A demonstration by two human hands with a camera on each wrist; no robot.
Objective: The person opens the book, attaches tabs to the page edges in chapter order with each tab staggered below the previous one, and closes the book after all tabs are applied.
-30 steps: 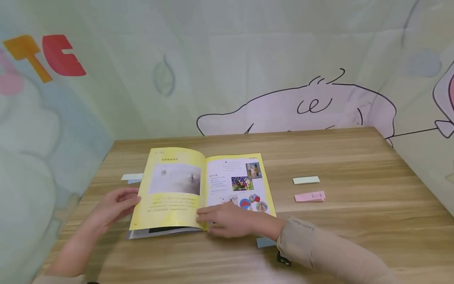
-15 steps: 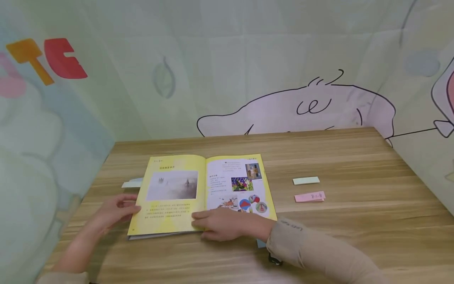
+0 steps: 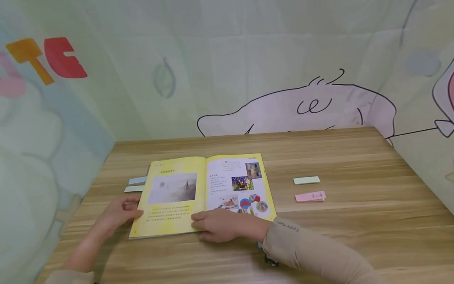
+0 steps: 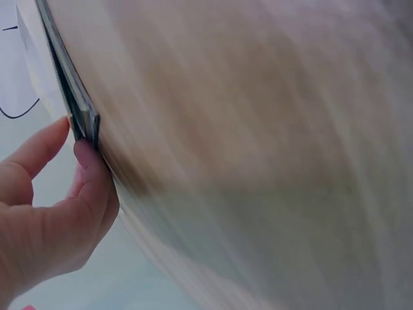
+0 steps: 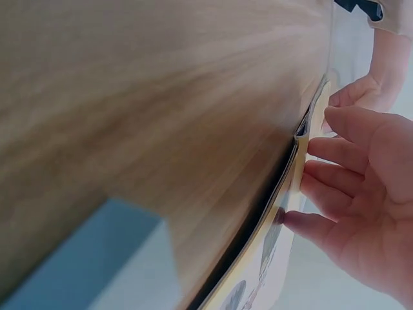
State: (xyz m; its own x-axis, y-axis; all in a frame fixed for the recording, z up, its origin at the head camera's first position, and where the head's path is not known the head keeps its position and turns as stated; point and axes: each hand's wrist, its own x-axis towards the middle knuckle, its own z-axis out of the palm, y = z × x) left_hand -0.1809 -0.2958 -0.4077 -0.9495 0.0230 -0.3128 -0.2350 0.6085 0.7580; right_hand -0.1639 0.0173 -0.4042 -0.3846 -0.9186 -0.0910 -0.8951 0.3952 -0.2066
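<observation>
An open book (image 3: 176,221) with yellow-bordered pages lies on the wooden table, a misty picture on its left page and small colour pictures on its right. At the left edge, my left hand (image 3: 118,215) pinches the book, thumb on the page side; the left wrist view shows the thumb and fingers of that hand (image 4: 58,226) at the edge of the stacked pages. Across the lower middle of the spread rests my right hand (image 3: 221,225), its fingers extended near the spine. In the right wrist view, the fingertips of this hand (image 5: 361,174) touch the page.
Pale blue (image 3: 137,180) and white (image 3: 133,189) paper strips poke out beside the book's left edge. To the right lie a white strip (image 3: 306,180) and a folded pink strip (image 3: 309,197) with handwriting. A folded blue paper (image 5: 122,258) sits near my right wrist.
The left page, raised and arched earlier, has come down flatter. My left hand moved slightly nearer me with its edge, and my right hand slid a little left.
</observation>
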